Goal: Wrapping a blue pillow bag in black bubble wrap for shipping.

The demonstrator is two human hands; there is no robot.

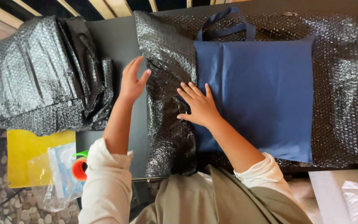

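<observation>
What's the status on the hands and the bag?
Left hand open at bubble wrap fold edge. Right hand flat, pressing wrap onto blue tote bag. Nothing in the way.

Cream rolled-up sleeves (104,182), khaki apron (212,199)

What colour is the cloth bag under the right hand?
Dark blue, handles too; the bag lies on black bubble wrap under the right hand, in the head view.

Matt navy cloth tote bag (262,95), glossy black plastic bubble wrap (168,83)
</observation>
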